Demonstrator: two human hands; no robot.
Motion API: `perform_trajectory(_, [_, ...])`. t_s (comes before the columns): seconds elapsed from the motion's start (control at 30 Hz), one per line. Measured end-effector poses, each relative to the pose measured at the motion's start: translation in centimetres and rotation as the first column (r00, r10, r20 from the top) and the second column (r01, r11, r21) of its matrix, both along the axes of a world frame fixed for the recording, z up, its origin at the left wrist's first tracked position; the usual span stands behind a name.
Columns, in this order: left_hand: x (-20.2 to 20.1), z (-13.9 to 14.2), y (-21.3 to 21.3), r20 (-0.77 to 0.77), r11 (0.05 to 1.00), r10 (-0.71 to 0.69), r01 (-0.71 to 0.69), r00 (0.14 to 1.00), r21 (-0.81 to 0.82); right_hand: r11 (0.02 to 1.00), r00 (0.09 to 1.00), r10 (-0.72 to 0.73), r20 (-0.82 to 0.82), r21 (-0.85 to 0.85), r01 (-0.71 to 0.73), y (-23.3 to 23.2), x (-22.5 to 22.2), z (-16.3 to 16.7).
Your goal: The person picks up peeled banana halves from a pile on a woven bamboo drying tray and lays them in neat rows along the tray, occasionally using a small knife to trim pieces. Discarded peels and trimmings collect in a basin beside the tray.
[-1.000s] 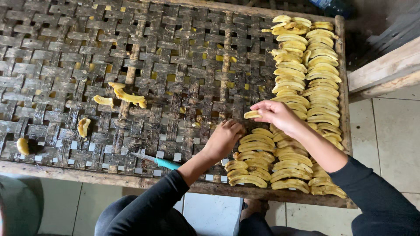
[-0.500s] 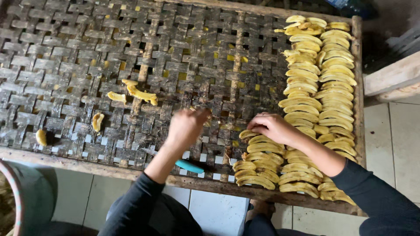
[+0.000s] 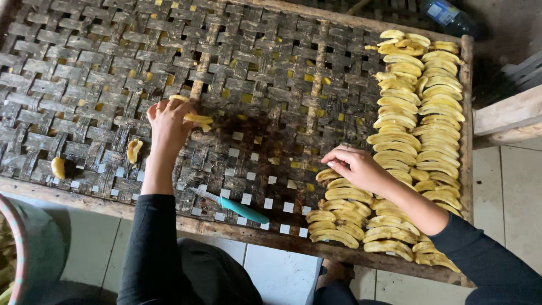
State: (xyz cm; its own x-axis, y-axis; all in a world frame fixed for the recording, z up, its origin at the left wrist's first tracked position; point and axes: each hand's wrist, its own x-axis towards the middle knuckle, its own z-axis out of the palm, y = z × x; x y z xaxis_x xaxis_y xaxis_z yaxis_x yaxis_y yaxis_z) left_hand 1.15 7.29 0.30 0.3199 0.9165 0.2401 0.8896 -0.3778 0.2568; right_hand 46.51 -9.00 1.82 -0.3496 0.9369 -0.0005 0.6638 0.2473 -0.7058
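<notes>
Our left hand (image 3: 168,125) closes its fingers on loose yellow banana slices (image 3: 195,118) lying on the woven worktop (image 3: 96,68); our right hand (image 3: 357,168), fingers together, presses a slice onto the rows (image 3: 415,130) beneath it.

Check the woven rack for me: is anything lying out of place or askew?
Yes. Most banana slices sit in overlapping rows at the rack's right end, but two loose slices lie alone near the left edge, and the left hand rests on a few more mid-rack. A teal-handled knife lies slanted near the front rail.
</notes>
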Motion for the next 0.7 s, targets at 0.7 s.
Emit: perform_trajectory(0.7, [23.1,3.0,-10.7,0.800,0.787,-0.411,0.613,0.437,0.070,0.664,0.582,-0.515,-0.630,-0.722,-0.194,2.8,2.7,-0.8])
